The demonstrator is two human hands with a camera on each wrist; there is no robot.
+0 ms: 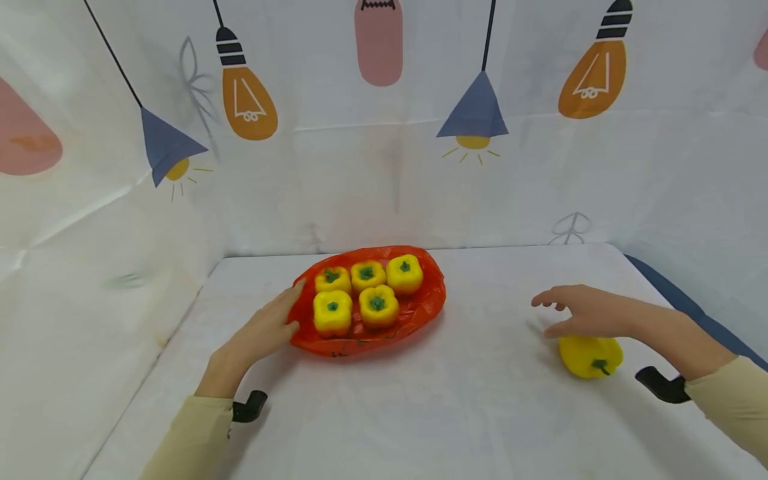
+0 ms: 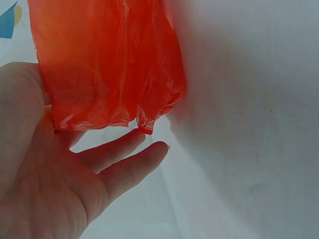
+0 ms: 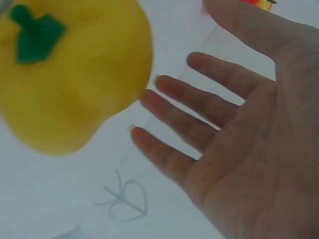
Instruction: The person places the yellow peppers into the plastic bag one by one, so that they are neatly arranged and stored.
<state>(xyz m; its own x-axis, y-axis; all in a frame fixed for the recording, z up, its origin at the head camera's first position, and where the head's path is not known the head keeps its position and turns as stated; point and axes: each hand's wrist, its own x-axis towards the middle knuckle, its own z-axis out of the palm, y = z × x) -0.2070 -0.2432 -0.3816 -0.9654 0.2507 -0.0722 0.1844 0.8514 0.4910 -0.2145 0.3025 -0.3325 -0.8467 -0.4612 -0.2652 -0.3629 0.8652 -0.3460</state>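
A red plastic bag [image 1: 420,312], spread wide like a shallow bowl, holds several yellow bell peppers [image 1: 377,307] with green stems. At its left side my left hand [image 1: 264,333] touches the rim with fingers spread; in the left wrist view, the red plastic [image 2: 109,64] covers part of the thumb and index finger. Over on the right, my right hand [image 1: 591,312] hovers with extended fingers above and just behind a single yellow bell pepper [image 1: 591,358]. That pepper lies on its side, its stem towards me. In the right wrist view, no finger is curled around the pepper [image 3: 75,89].
A white-covered table [image 1: 468,413] carries everything. Behind it hangs a white sheet [image 1: 336,180] printed with lamps and bulbs, and the sheet continues along the left side. Something dark blue [image 1: 696,307] shows past the table's right edge.
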